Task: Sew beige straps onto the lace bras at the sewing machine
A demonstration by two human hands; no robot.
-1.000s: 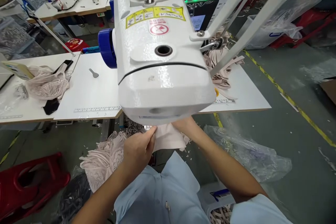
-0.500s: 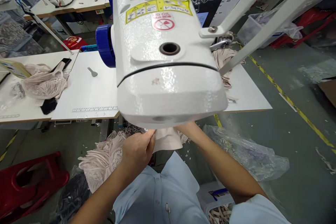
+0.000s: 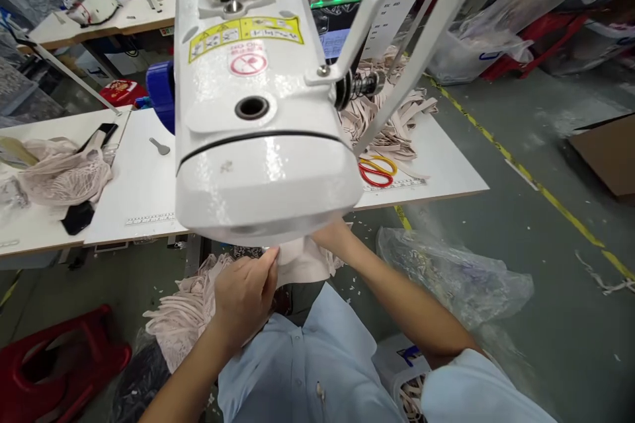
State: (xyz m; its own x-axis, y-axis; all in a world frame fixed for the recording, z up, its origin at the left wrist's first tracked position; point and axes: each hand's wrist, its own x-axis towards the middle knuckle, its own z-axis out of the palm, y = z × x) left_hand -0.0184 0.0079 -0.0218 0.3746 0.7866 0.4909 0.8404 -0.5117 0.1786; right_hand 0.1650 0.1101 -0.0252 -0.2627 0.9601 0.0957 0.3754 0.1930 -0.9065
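Observation:
A white sewing machine head [image 3: 268,178] fills the middle of the view and covers its own needle area. Below its front edge, my left hand [image 3: 247,291] pinches the left side of a pale pink fabric piece [image 3: 303,266], thumb and forefinger pressed together. On the fabric's right lies my right hand [image 3: 333,238], its fingers hidden behind the machine head, so I cannot see how they hold. A bunch of pale pink lace garments [image 3: 183,314] hangs beside my left forearm.
Scissors [image 3: 378,170] with red and yellow handles lie on the white tabletop [image 3: 446,168], by a heap of beige straps [image 3: 391,119]. A small grey tool [image 3: 159,147] rests at left. Nearby are a red stool [image 3: 64,360], clear plastic [image 3: 456,274] and a bin of straps [image 3: 401,377].
My view has shifted, so the machine head sits further left and the scissors and strap heap show. Both hands stay at the fabric, which looks little changed.

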